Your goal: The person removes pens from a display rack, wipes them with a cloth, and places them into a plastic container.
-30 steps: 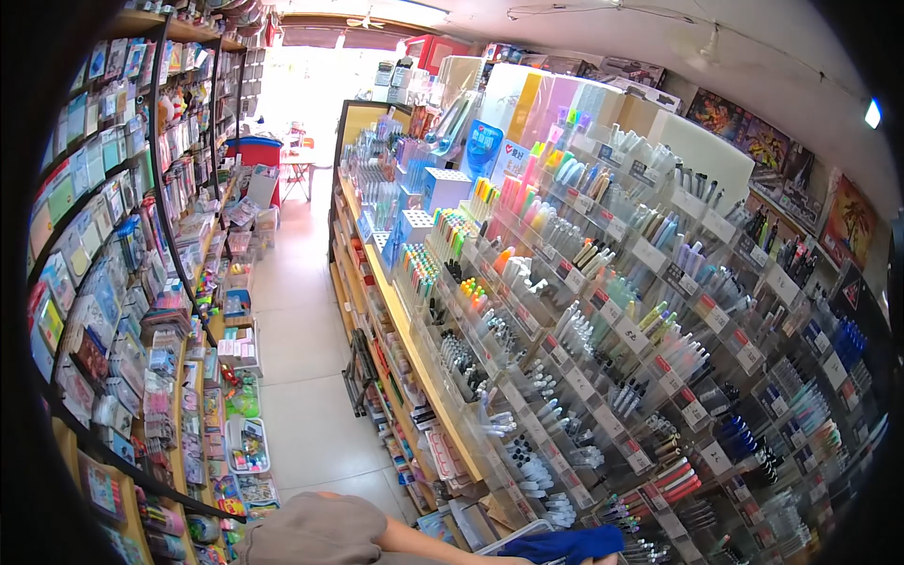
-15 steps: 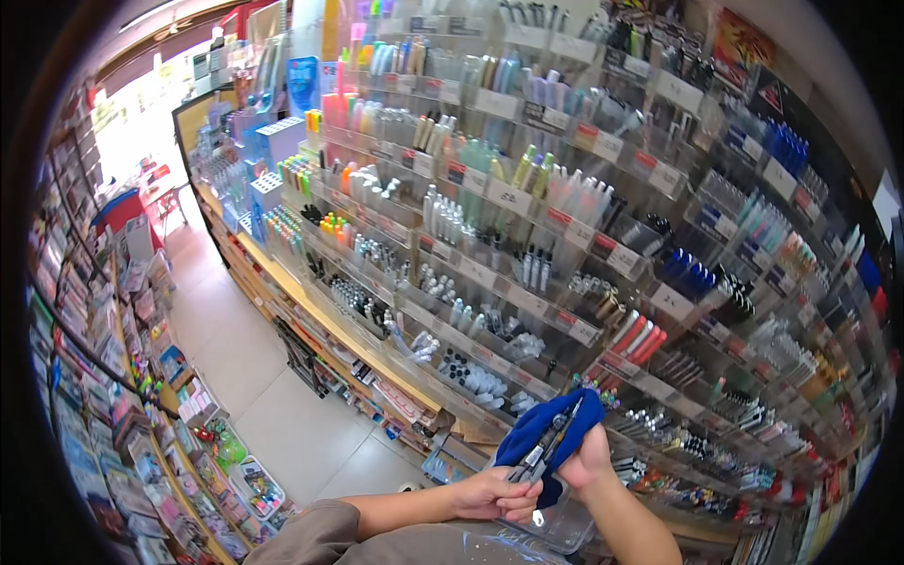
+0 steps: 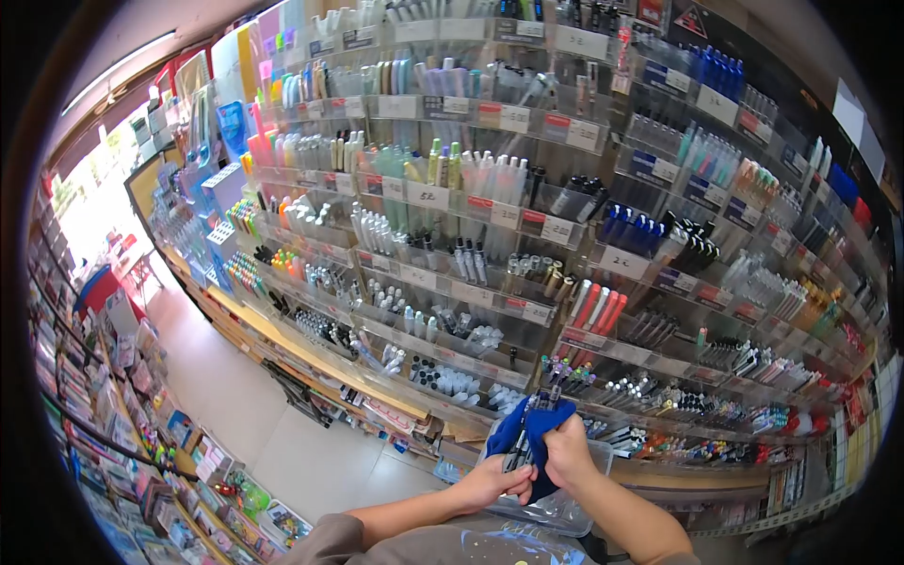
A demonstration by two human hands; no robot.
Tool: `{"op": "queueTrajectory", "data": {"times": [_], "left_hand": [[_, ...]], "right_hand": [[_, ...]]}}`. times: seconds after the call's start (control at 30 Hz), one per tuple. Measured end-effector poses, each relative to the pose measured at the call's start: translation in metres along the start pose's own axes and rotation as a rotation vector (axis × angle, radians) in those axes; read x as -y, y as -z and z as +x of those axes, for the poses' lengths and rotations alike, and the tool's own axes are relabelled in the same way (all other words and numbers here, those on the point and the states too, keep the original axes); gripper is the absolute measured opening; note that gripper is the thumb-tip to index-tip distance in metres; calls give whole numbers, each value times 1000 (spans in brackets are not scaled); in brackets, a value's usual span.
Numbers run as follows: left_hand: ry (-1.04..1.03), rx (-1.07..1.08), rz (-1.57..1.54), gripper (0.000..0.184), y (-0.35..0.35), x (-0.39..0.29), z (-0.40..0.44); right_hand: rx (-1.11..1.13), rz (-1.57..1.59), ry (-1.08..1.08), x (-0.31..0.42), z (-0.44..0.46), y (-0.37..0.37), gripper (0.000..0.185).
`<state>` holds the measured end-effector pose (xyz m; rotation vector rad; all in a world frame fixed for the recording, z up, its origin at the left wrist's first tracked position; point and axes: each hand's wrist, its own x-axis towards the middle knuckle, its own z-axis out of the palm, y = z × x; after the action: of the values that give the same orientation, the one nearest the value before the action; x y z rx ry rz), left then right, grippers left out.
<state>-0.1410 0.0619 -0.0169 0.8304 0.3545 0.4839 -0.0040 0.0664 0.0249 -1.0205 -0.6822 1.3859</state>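
My left hand point(image 3: 492, 482) is closed around the lower ends of several pens point(image 3: 518, 456), dark and clear ones in a bundle. A blue cloth point(image 3: 505, 427) wraps about the pens, and my right hand point(image 3: 568, 454) grips it from the right side, fingers bunched in the fabric. The pens' upper ends poke out above the cloth, in front of the rack. Below my hands, partly hidden by my forearms, is a clear plastic container point(image 3: 562, 518).
A tall rack of clear compartments point(image 3: 424, 278) full of pens and markers with price labels point(image 3: 625, 262) fills the view ahead. A wooden ledge point(image 3: 311, 352) runs along its lower left. Across the tiled aisle point(image 3: 240, 400), another shelf point(image 3: 141, 471) holds small goods.
My view has turned to the right. My right hand has gone from an open palm under the cloth to gripping it around the pens, which now stand more upright.
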Motion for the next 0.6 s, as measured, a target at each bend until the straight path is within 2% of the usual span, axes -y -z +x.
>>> {"op": "queueTrajectory", "data": {"times": [0.1,0.17,0.2,0.23,0.27,0.3,0.4,0.43,0.53,0.6], "left_hand": [[-2,-74,125,16,-2,0,0],[24,-118,146,14,1,7,-1],[-32,-126,60,15,1,9,-2],[-87,-133,-26,18,2,12,-4],[-139,-142,-114,22,2,16,-6],[-137,-74,-152,35,13,23,-5],[-4,-77,-5,36,8,13,-6],[44,-70,135,36,-4,-7,-11],[36,205,443,37,13,-20,-15],[118,43,551,25,19,-40,-25]], "right_hand": [[-28,131,10,-8,4,2,9],[42,-85,-73,-9,-2,4,10],[78,-193,-116,-10,-5,6,10],[156,-352,-135,-11,-8,9,11],[232,-281,-234,-8,-14,6,11],[215,-281,-265,-6,-15,5,10],[176,-368,-366,6,-19,4,9],[164,-408,-399,8,-20,5,10],[173,-238,-82,-22,-4,30,9],[247,-178,-130,-11,-5,30,10]]}}
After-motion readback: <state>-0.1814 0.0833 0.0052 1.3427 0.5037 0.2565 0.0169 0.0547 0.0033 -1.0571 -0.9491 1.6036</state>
